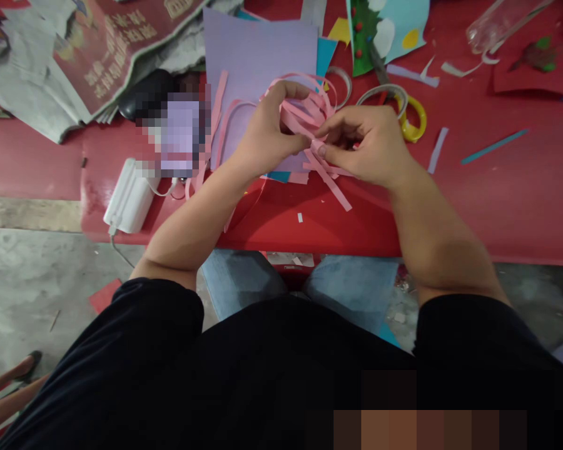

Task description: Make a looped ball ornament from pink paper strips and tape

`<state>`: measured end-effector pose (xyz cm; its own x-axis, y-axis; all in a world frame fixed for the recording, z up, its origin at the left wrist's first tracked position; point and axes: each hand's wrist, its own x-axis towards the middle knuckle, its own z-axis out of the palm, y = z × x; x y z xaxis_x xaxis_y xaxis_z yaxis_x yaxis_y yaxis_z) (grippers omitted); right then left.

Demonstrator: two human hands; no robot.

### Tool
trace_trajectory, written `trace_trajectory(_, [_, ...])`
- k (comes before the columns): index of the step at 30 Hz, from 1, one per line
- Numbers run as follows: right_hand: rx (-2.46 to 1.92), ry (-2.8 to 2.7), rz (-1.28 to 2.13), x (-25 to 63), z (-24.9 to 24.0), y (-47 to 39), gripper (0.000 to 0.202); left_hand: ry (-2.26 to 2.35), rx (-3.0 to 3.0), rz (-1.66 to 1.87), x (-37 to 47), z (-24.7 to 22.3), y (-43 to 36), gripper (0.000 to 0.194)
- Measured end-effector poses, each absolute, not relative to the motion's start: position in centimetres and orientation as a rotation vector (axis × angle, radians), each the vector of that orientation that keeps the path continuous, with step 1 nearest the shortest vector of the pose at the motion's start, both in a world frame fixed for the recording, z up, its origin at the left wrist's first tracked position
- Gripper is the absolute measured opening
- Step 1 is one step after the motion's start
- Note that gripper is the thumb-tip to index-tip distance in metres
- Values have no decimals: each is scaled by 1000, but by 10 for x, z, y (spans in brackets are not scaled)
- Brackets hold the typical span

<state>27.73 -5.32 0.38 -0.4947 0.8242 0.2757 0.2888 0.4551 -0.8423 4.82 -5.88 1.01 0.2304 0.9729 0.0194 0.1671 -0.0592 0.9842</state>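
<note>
red tabletop (497, 206), pink strips (303, 119) in both hands (274, 134) (371, 142)

One head-worn camera looks forward and steeply down, over the black short-sleeved shirt (281, 362), onto the glossy red bench (488, 206) close by.

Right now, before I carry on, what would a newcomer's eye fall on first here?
Probably the looped pink paper strips, pinched between the left hand and right hand at the picture's upper middle. Next, the large lilac sheet behind and under them on the red table, then the yellow-handled scissors just beyond the right hand.
</note>
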Motion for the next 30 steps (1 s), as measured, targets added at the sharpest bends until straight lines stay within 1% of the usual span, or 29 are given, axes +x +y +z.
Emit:
trace_trajectory(3, [-863, -2025, 947, 278, 6, -55, 35, 1160, 1432, 1088, 50, 12, -60, 50])
trace_trajectory(6, [-870, -2107, 820, 280, 8, -57, 26, 1176, 1366, 1059, 52, 17, -62, 49])
trace_trajectory(11, [-932, -2393, 462, 286, 11, -57, 29, 1131, 1316, 1053, 51, 18, -61, 46])
trace_trajectory(13, [-919, -2436, 401, 287, 12, -58, 28, 1106, 1315, 1059, 49, 15, -60, 46])
trace_trajectory(15, [-957, -2342, 504, 286, 13, -61, 30, 1094, 1320, 1067, 48, 12, -59, 47])
trace_trajectory(19, [-1091, -2027, 848, 280, 14, -66, 45, 1080, 1341, 1105, 49, 15, -62, 47])
trace_trajectory(25, [-1017, -1892, 1104, 272, 13, -62, 49, 1109, 1268, 1067, 54, 24, -65, 47])
trace_trajectory(28, [-1031, -1832, 1147, 272, 16, -61, 48, 1044, 1334, 1042, 52, 25, -64, 41])
trace_trajectory(30, [-1041, -1791, 1178, 272, 20, -61, 50, 997, 1361, 1042, 50, 26, -65, 41])
